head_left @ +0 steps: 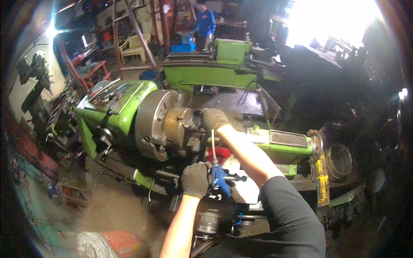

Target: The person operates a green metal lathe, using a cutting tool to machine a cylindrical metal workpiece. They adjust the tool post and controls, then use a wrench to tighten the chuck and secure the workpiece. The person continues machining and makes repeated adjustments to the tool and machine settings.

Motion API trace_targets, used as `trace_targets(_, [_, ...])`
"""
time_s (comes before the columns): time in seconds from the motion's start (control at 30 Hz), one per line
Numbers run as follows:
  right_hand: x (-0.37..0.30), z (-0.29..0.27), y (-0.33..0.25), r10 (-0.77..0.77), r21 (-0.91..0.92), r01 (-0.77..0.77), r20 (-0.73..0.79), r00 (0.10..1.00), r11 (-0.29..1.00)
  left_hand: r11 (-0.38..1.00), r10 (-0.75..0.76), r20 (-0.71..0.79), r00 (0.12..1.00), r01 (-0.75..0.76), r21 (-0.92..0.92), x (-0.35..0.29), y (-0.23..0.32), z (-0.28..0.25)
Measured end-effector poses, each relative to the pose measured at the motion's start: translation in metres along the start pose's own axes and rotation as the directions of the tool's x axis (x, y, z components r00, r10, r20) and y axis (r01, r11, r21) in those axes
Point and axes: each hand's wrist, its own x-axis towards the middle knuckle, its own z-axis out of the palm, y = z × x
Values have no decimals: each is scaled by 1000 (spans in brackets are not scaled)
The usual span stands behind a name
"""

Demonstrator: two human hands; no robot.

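Note:
A green lathe (129,99) lies across the middle of the view. Its big steel chuck (150,122) grips a round, brownish metal workpiece (175,124). Just right of the workpiece, my gloved right hand (215,119) reaches over the carriage with its fingers curled; what they hold is hidden. Lower and nearer, my gloved left hand (195,179) is closed at the carriage controls, and its grip hides whatever is inside. Beside it stands a blue object with a thin upright spout (220,178), perhaps an oil can. A red container (219,154) sits between my two hands.
The green tailstock (282,144) is on the right, with a metal ring (339,161) beyond it. Tools lie on the headstock top. Behind stands another green machine (211,76) with a blue crate (183,47); a person in blue (206,23) is farther back. An orange-white sack (109,244) lies lower left.

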Motion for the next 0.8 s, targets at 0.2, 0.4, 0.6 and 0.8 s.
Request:
trace_targets(0.2, [3, 7, 16, 18, 25, -19, 16, 1000, 1000, 999, 35, 5, 999, -35, 4, -5, -10, 15])
trace_targets(0.4, [-1, 22, 29, -22, 3, 22, 2, 1000, 1000, 999, 30, 37, 999, -30, 15, 0, -5, 13])
trace_targets(0.6, [-15, 8, 9, 3, -25, -3, 8, 1000, 1000, 999, 25, 26, 999, -26, 48, -4, -10, 20])
trace_targets(0.8, [-33, -16, -6, -89, -113, 101, 106, 990, 988, 999, 6, 35, 999, -5, -38, 1, 0, 4])
